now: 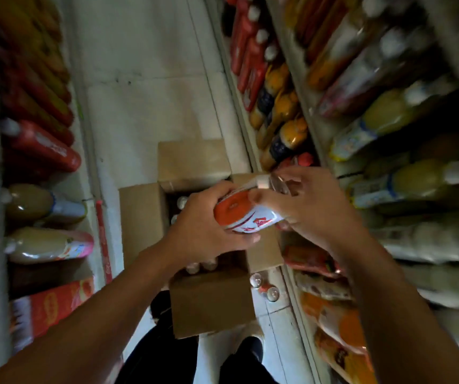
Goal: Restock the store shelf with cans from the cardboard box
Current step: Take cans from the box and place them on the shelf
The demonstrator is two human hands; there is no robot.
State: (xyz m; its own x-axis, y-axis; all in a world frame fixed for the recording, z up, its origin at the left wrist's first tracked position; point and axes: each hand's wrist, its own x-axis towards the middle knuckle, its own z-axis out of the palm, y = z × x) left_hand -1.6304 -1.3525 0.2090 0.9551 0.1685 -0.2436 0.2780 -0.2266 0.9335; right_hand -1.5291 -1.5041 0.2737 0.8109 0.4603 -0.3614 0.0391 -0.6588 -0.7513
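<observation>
An open cardboard box (211,303) stands on the aisle floor below me, with several can tops showing inside. My left hand (209,225) grips an orange and white can (246,216) from the left, held above the box. My right hand (308,206) touches the same can from the right, thumb on its orange end, fingers curled over it. A second pale-topped item (271,182) shows just above the can under my right fingers; it is blurred. The store shelf (305,112) with drinks runs along the right.
Two loose cans (264,285) lie on the floor right of the box. Shelves of bottles and packets line both sides of the narrow white-tiled aisle (145,79). My dark shoes (250,347) stand just behind the box.
</observation>
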